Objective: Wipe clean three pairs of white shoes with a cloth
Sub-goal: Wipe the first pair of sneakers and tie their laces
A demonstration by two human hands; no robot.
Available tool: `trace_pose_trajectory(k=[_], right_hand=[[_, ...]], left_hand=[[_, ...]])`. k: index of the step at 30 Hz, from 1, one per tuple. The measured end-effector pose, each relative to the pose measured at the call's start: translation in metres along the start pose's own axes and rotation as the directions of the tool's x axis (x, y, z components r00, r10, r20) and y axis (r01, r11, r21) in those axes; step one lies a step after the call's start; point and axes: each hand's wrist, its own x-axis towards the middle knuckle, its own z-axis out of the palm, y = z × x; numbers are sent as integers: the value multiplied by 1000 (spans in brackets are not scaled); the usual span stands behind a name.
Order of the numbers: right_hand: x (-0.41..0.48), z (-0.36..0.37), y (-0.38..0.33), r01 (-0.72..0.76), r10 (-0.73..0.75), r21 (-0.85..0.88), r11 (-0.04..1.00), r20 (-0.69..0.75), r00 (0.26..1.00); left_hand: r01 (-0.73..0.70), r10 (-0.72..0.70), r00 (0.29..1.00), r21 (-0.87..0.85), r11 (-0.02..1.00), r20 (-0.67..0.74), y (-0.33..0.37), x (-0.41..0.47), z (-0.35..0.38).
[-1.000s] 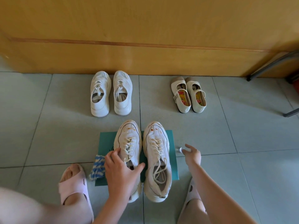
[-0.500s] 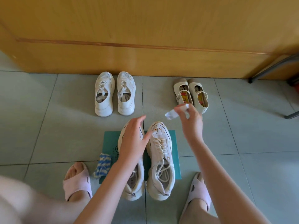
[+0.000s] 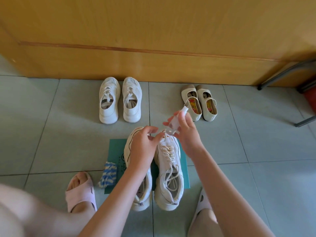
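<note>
So the person is squatting on the grey tiled floor (image 3: 51,134) and their right hand (image 3: 186,130) is gripping a small clear plastic bottle (image 3: 174,123), tilted, up in the air over the toes of the chunky white lace-up sneakers (image 3: 169,168). The left hand (image 3: 142,142) is curling its fingers in toward the bottle's lower end. I honestly can't tell if it's got hold of it or is just touching it. The thing that matters for the wiping: the blue-and-white striped cloth (image 3: 108,174) is lying untouched on the left edge of the teal mat (image 3: 116,151), just beside the left sneaker and near the pink slipper (image 3: 80,194). That's back toward the person and off to the left of both hands, so the left hand is the closer one. Its long side is running roughly parallel to the sneakers. Those sneakers are sitting side by side on the mat, toes pointing away, laces loose, looking a bit yellowed. The white mesh sneakers (image 3: 119,100) and the cream strap flats (image 3: 199,101) are waiting farther back by the wooden wall.
</note>
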Motion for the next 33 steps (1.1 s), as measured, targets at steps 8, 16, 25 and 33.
trace_pose_trajectory(k=[8, 16, 25, 33], right_hand=[[23, -36, 4, -406, 410, -549, 730, -123, 904], [52, -23, 22, -270, 303, -893, 361, -161, 939], [59, -15, 40, -264, 48, -872, 413, -268, 962], [60, -6, 42, -267, -64, -884, 384, -314, 947]], left_hand=[[54, -35, 988, 120, 991, -151, -41, -19, -22], [151, -134, 983, 142, 978, -123, -52, -29, -25], [195, -188, 980, 112, 974, -70, -54, -33, -24], [234, -230, 971, 87, 968, -59, -54, -33, -27]])
